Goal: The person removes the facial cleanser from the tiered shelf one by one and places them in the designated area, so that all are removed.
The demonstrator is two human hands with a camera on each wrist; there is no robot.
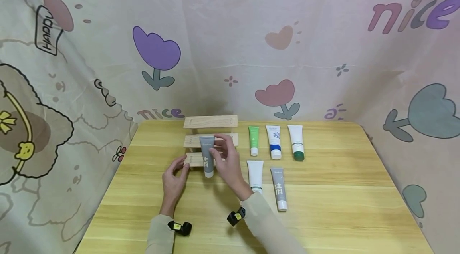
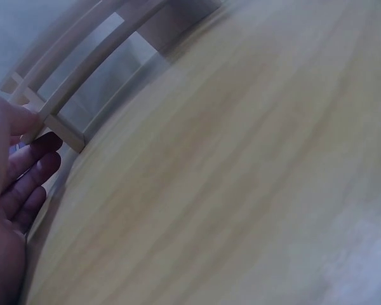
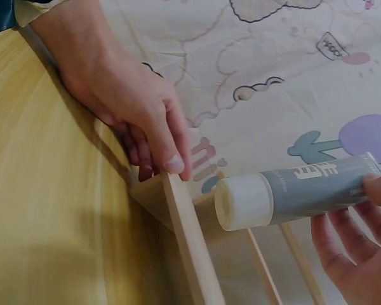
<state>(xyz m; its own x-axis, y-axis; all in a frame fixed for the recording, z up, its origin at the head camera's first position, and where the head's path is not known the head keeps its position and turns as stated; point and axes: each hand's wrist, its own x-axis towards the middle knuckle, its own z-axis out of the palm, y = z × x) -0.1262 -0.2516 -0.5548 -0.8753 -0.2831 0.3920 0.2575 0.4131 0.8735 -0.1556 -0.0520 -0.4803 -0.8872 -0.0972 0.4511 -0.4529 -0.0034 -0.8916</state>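
A three-tier wooden display rack (image 1: 210, 122) stands at the back left of the table. My left hand (image 1: 174, 182) grips the left end of its lowest step; the right wrist view shows the thumb on top of that step's end. My right hand (image 1: 228, 166) pinches a grey squeeze tube (image 1: 207, 156) between thumb and fingers, its white cap pointing down. That tube is held in front of the rack, above the lowest step, and hides part of the lower steps. In the left wrist view the fingers (image 2: 35, 171) curl by the rack's end frame (image 2: 65, 130).
Right of the rack lie a green tube (image 1: 253, 141), a white tube with blue band (image 1: 274, 142) and a white tube with green cap (image 1: 296, 142). Nearer are another white tube (image 1: 255, 174), partly behind the right wrist, and a second grey tube (image 1: 279, 189). Printed cloth hangs behind.
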